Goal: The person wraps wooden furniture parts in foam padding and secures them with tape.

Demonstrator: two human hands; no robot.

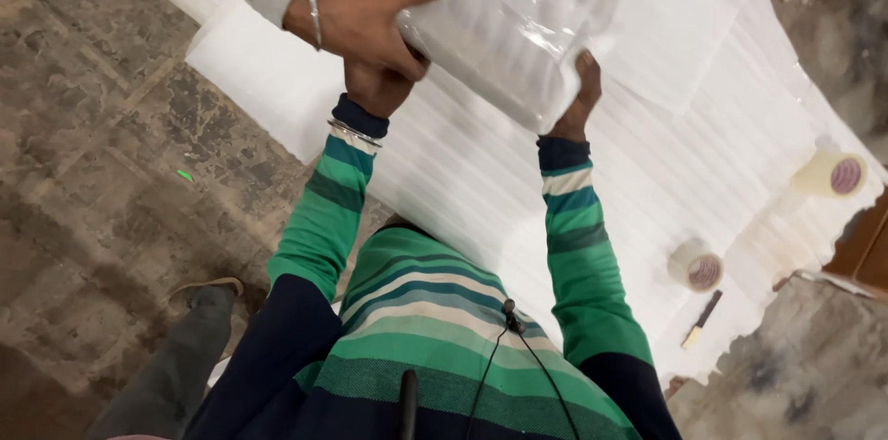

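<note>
- Nearest the camera is the person's chest in a green, white and dark blue striped sweater, with a thin black cable running down it.
- Both striped sleeves reach up and away from the body to a bundle wrapped in clear plastic, held above the white foam sheet.
- The left hand is under the bundle's near left end; another hand hides its fingers, so I cannot tell how far it is closed.
- The right hand presses flat against the bundle's right end, fingers pointing up.
- A co-worker's hand, in a grey sleeve with a bangle, clasps the bundle from the left, thumb on top.
- On the sheet to the right lie two rolls of tape and a small knife.
- Left of the sheet is worn stone floor, with a shoe on it.
</note>
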